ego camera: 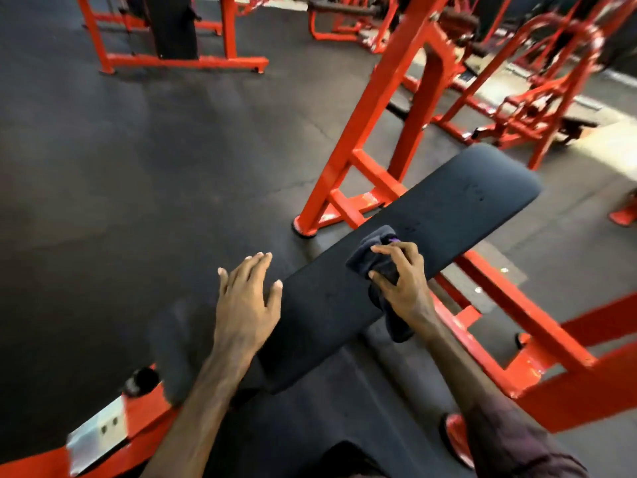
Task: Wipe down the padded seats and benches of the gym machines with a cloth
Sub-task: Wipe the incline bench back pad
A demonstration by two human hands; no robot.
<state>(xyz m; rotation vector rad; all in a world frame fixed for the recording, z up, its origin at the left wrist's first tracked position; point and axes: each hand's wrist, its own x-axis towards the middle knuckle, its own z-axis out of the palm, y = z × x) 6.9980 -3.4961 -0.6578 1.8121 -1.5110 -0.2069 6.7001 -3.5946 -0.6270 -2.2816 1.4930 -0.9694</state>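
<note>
One dark cloth [375, 260] lies bunched on the long black padded bench [448, 208], a little nearer than the middle of the pad and toward its right edge, with a tail of it hanging over that edge beneath your wrist. Your right hand [401, 277] grips the cloth from above, its fingers [382, 250] curled round the bunched fabric and the thumb tucked against its near side, so the cloth sits pressed between your palm and the pad. A small purple spot shows at the far edge of the cloth beside your fingertips; what it is cannot be told. Your left hand [248, 298] is at the left edge of the bench's near part, fingers straight and spread, holding nothing; whether the palm actually touches the pad or hovers just over it cannot be told. The bench runs from near left to far right, its far rounded end bare. Red steel uprights [375, 108] of the frame rise just to the left of its far half, and red rails [510, 305] run low on the right. All of it stands on a dark rubber floor [155, 150]. More red machines [165, 32] stand far off at the left and right.
</note>
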